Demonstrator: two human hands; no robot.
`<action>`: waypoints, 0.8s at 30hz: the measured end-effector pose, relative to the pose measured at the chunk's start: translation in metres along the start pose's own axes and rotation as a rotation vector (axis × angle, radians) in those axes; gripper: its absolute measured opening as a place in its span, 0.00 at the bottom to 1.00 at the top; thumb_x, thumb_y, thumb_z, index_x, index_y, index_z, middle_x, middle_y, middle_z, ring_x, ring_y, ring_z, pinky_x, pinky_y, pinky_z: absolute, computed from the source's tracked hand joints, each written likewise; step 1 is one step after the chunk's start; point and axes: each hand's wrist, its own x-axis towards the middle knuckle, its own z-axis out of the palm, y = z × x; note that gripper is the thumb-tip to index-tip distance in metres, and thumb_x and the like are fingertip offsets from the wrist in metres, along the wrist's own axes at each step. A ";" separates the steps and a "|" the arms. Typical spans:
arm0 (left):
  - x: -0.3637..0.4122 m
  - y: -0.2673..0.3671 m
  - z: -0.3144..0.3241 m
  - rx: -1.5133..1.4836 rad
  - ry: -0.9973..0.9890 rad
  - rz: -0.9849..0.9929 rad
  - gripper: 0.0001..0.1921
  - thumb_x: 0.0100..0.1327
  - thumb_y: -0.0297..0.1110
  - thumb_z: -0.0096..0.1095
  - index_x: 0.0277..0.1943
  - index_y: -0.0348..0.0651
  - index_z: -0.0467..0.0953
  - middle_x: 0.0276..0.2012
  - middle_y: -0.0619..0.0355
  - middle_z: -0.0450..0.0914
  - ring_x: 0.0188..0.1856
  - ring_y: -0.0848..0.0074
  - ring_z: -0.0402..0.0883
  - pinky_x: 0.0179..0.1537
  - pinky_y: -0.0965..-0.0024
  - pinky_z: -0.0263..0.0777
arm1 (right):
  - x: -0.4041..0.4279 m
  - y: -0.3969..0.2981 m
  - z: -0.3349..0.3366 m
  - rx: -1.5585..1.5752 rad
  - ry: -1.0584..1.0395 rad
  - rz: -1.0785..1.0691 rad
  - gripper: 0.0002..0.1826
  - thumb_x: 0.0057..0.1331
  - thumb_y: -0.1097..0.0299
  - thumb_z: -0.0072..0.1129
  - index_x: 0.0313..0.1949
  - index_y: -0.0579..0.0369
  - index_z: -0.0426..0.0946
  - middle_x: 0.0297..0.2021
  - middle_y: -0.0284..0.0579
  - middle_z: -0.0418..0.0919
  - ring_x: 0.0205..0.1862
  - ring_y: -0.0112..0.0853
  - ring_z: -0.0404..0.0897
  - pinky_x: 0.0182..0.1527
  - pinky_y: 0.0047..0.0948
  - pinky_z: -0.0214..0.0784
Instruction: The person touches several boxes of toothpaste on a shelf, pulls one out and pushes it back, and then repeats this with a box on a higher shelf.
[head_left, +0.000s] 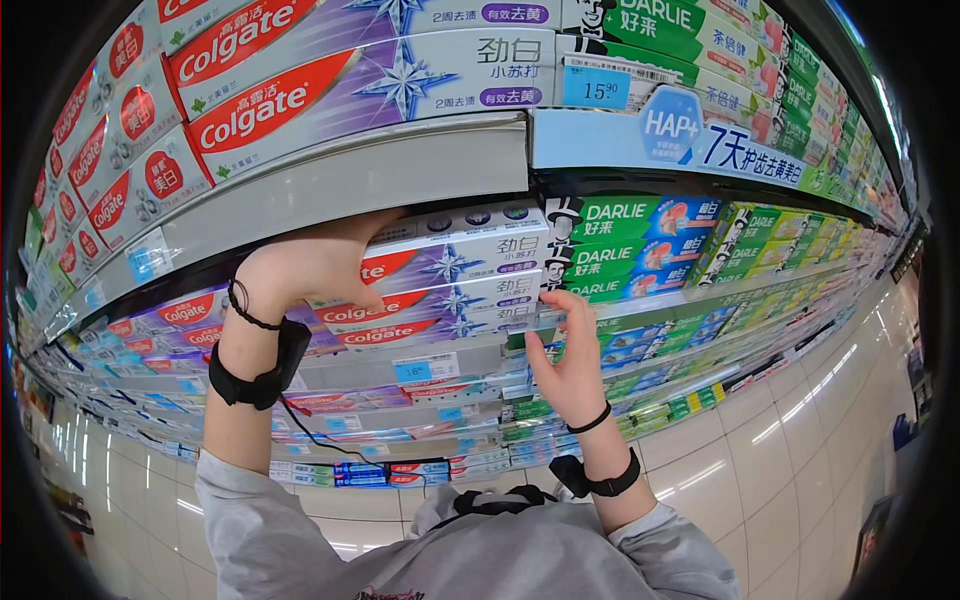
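Stacked Colgate toothpaste boxes (457, 300) lie on a shelf below a wide metal shelf edge. My left hand (322, 262) reaches in at the stack's left end, its thumb on the front of the boxes and its other fingers hidden behind them or under the upper shelf; whether it grips a box is unclear. At the right end of the same stack is my right hand (566, 352), thumb and fingers apart, fingertips near the box ends. Green Darlie toothpaste boxes (615, 217) stand just right of the stack.
The upper shelf's grey edge (360, 180) juts out above my left hand. Larger Colgate boxes (277, 112) fill that shelf. A price tag (425, 369) hangs below the stack. More stocked shelves run down to the tiled floor (720, 480). A black cable (322, 442) trails from my left wrist strap.
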 end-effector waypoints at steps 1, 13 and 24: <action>0.000 -0.001 0.001 0.013 0.012 0.016 0.46 0.35 0.45 0.72 0.62 0.37 0.65 0.57 0.41 0.70 0.58 0.58 0.70 0.59 0.68 0.62 | 0.000 -0.001 0.000 0.006 -0.004 0.001 0.23 0.54 0.77 0.57 0.50 0.61 0.65 0.46 0.54 0.70 0.50 0.48 0.68 0.54 0.39 0.59; 0.016 -0.005 0.011 -0.094 0.062 0.133 0.47 0.37 0.45 0.71 0.64 0.37 0.62 0.61 0.40 0.66 0.63 0.56 0.64 0.64 0.67 0.57 | -0.001 -0.007 -0.033 -0.115 0.016 -0.109 0.24 0.54 0.77 0.58 0.51 0.61 0.65 0.49 0.55 0.69 0.52 0.49 0.67 0.56 0.39 0.59; -0.026 0.083 0.016 0.035 0.583 -0.005 0.40 0.41 0.40 0.76 0.58 0.35 0.67 0.49 0.45 0.75 0.49 0.51 0.74 0.51 0.56 0.67 | 0.111 -0.077 -0.243 -0.536 0.387 -0.471 0.19 0.55 0.76 0.57 0.48 0.60 0.71 0.42 0.48 0.77 0.42 0.38 0.76 0.44 0.31 0.67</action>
